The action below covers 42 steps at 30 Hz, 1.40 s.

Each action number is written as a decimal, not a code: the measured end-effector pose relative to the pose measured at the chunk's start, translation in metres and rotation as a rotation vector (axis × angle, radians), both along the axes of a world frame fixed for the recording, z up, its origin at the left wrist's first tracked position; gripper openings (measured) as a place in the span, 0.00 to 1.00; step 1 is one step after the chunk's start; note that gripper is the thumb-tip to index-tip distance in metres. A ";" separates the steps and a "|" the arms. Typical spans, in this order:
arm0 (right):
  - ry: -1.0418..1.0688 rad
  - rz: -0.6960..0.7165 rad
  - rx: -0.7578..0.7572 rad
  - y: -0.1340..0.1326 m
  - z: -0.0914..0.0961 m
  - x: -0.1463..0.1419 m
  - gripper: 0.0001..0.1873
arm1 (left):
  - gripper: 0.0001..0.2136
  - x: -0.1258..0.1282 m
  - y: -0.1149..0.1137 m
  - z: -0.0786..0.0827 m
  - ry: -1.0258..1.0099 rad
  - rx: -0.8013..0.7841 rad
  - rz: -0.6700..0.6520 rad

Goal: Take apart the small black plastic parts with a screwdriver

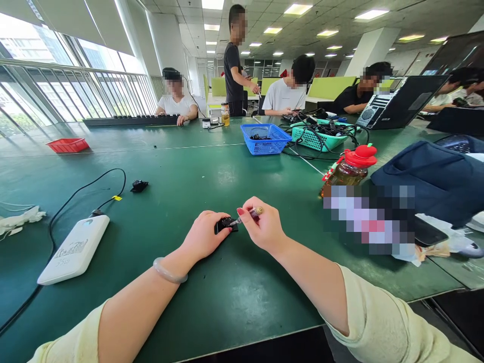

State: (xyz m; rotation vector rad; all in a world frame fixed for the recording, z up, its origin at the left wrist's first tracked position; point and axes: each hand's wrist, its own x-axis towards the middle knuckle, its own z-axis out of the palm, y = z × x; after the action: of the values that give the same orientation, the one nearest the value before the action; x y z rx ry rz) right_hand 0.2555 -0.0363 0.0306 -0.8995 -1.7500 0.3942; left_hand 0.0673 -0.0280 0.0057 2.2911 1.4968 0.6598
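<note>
In the middle of the head view, a small black part point(224, 225) rests on the green table. My left hand point(204, 234) is closed around its left side, thumb along the near edge. A slim pen-like tool point(254, 214) with a pointed silvery tip and a brownish end is pinched in my right hand point(265, 226). Its tip meets the top of the black part near my left thumb; whether it is a screwdriver or a knife I cannot tell. Another small black part point(139, 186) lies farther off to the left.
A white power bank point(74, 249) with a black cable lies left. Beyond are a red tray point(68, 145), a blue basket point(266, 139) and a green basket point(319, 137) of cables. A red-lidded bottle point(350, 169) and dark blue bag point(427, 176) stand right. Several people are across the table.
</note>
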 end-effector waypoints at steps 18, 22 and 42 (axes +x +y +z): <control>-0.022 0.000 0.031 -0.001 0.000 0.000 0.19 | 0.13 -0.001 0.002 -0.002 0.010 0.025 0.018; -0.028 0.002 0.039 -0.001 0.001 0.000 0.18 | 0.13 -0.001 0.001 -0.002 0.009 0.018 0.017; -0.030 -0.005 0.006 -0.001 0.001 0.000 0.19 | 0.13 -0.001 0.001 -0.002 -0.004 0.002 0.007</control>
State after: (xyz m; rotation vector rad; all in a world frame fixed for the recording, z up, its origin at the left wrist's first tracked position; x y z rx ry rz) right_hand 0.2555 -0.0373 0.0316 -0.9087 -1.7749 0.3737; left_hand 0.0663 -0.0268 0.0032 2.2859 1.5031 0.6684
